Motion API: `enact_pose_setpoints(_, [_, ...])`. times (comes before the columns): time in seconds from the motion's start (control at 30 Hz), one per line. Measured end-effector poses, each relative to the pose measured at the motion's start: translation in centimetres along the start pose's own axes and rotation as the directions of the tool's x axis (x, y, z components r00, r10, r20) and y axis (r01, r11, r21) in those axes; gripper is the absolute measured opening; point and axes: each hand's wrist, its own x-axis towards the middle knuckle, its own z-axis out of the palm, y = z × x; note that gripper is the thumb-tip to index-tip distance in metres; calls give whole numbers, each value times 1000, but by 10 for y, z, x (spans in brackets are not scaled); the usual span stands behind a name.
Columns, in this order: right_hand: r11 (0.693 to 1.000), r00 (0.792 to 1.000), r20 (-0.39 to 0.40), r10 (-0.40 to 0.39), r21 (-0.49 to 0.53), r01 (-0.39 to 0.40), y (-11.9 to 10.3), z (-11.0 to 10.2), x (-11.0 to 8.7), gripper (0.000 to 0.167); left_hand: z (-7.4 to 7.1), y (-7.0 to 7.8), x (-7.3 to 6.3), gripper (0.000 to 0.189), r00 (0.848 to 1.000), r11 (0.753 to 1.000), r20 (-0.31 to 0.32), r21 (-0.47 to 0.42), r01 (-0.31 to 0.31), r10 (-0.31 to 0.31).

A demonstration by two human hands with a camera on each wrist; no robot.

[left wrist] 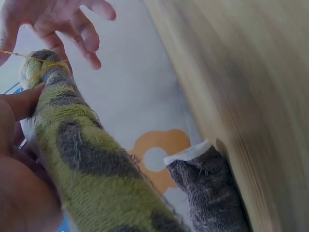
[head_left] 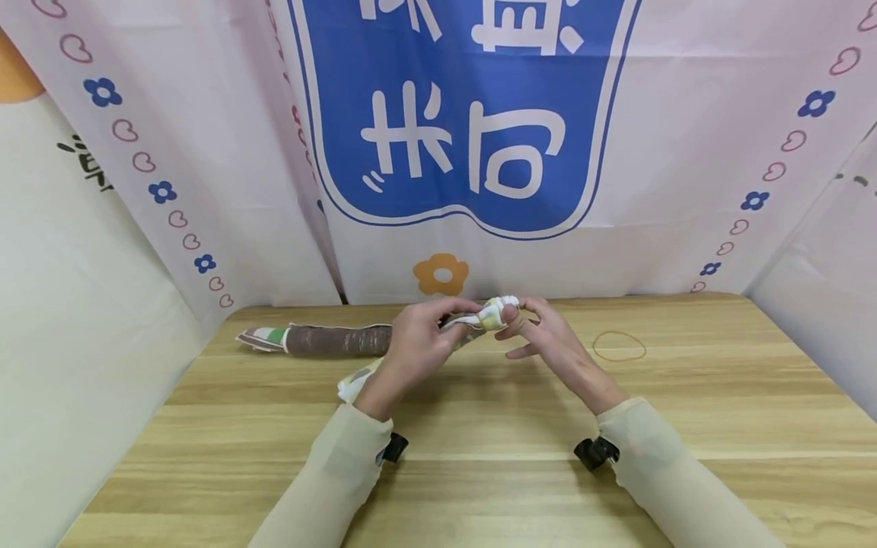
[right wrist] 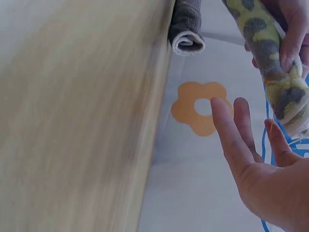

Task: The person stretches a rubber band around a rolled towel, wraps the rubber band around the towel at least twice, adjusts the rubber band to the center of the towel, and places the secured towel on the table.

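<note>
Left hand [head_left: 419, 335] grips the green-and-gray towel roll [left wrist: 96, 164]; my right hand [head_left: 548, 339] spreads its fingers by one end, perhaps touching the rubber band [right wrist: 275, 77].

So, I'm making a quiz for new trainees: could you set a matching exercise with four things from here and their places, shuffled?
Things
1. Brown roll
2. Spotted roll
3. Loose band
4. Orange flower

Places
A. On the table, right of the right hand
B. On the backdrop
C. Left of the left hand
D. In the left hand

Pairs: 1-C, 2-D, 3-A, 4-B
</note>
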Motion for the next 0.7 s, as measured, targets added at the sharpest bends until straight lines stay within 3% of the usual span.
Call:
enact_pose_setpoints(0.23, [1000, 1000, 19, -3, -26, 4, 0, -6, 3, 90, 1, 1, 0, 20, 997, 991, 40, 110, -73, 69])
enact_pose_setpoints(0.43, [998, 999, 43, -8, -64, 11, 3, -11, 4, 70, 2, 0, 0, 21, 989, 979, 96, 155, -130, 116])
enact_pose_setpoints(0.7, [966, 994, 100, -36, -251, 61, 3, -10, 5, 61, 4, -1, -1, 27, 975, 962, 165, 202, -182, 150])
